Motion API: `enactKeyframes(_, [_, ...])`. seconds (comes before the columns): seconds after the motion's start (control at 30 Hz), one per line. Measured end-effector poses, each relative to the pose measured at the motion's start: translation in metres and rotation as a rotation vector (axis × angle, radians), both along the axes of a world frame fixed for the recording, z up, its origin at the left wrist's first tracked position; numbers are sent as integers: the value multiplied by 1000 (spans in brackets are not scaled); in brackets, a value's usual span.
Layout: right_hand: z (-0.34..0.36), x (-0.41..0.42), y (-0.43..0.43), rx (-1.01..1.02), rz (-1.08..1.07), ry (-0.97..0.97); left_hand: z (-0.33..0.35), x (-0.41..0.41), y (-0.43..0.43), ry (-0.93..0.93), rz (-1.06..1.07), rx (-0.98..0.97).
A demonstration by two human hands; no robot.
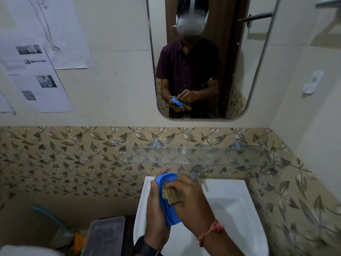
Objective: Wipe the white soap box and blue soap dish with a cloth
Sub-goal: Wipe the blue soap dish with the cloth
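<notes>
Blue soap dish points lengthwise away, hollow facing right.

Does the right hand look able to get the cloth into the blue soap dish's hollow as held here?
Probably yes. The left hand grips the blue oval plastic soap dish from behind, open side toward the right hand, which presses the brown cloth into it; nothing lies between.

Black watch; red thread bracelet
</notes>
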State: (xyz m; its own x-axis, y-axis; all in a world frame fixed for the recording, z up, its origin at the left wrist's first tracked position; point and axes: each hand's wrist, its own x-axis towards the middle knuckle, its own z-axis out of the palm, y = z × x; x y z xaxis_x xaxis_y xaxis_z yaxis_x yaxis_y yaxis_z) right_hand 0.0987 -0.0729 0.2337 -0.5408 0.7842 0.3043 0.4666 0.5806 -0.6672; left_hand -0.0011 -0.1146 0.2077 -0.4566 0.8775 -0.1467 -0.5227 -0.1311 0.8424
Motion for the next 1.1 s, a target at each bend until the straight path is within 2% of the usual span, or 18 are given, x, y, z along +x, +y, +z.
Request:
enactKeyframes(0.1, [-7,14,-8,-126,186,-125,-2,-9,3,-105,23,-15])
enactKeyframes(0.2, [-7,26,-12,-162,127,-249,-2,-8,4,-234,-43,-45])
enactKeyframes(0.33, [7,12,0,15,-159,-90,3,14,-1,-312,-118,-69])
enactKeyframes(0.4, [10,5,4,70,-162,-16,4,20,-3,-311,-135,-84])
enactKeyframes(0.47, [14,4,-2,33,-40,-34,3,19,-3,-261,-117,-97])
enactKeyframes(0.57, [14,22,-11,-94,190,-215,6,8,-1,-183,-94,-86])
enactKeyframes(0.63, [18,35,-14,-133,247,-332,10,4,0,-175,-99,-67])
enactKeyframes(0.7, [22,40,-10,-96,144,-381,13,4,0,-181,-110,-61])
enactKeyframes(0.8, [30,30,4,12,-73,-213,15,11,-2,-258,-142,-72])
enactKeyframes(0.87, [34,21,10,72,-125,-117,13,16,-2,-287,-173,-88])
enactKeyframes(0.93, [37,12,3,61,-46,-134,9,16,-2,-291,-182,-101])
enactKeyframes(1.03, [30,14,-14,-79,159,-262,6,4,0,-257,-168,-97])
enactKeyframes(1.1, [25,23,-16,-145,213,-364,6,-4,4,-229,-143,-78])
